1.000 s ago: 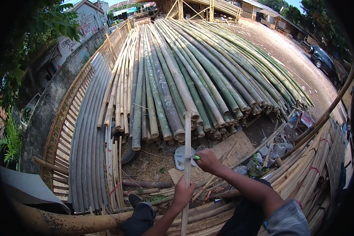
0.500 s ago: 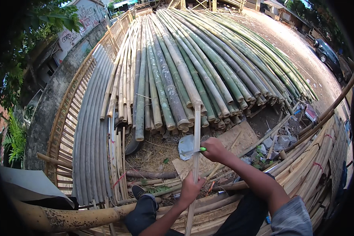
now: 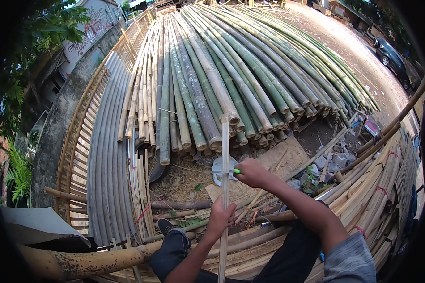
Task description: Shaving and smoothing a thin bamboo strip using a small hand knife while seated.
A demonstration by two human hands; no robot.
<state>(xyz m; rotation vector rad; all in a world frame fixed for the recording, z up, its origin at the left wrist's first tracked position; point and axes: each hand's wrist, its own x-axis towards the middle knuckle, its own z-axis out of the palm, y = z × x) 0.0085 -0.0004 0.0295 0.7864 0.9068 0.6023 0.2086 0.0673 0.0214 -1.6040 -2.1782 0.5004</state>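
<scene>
A long, pale split-bamboo strip [image 3: 225, 145] runs from my lap up toward the bamboo pile. Its far end appears in front of a cut pole end; whether they touch I cannot tell. My left hand [image 3: 220, 218] is closed around the strip's lower part. Higher up, my right hand [image 3: 254, 173] grips a knife with a bright green handle [image 3: 237, 171]. Its thin blade lies across the strip, mostly hard to make out. Most of the knife's handle is hidden in my fist.
Ahead lies a big pile of green and brown bamboo poles [image 3: 203, 113]. Bundled split strips [image 3: 363, 198] are at the right. Corrugated sheets [image 3: 109, 160] and a bamboo fence [image 3: 78, 172] stand left. A thick bamboo pole [image 3: 89, 262] crosses the lower left.
The whole view has shifted a little, so things appear further left and higher. The strip's far end sits slightly further left against the pile. Both hands keep their holds.
</scene>
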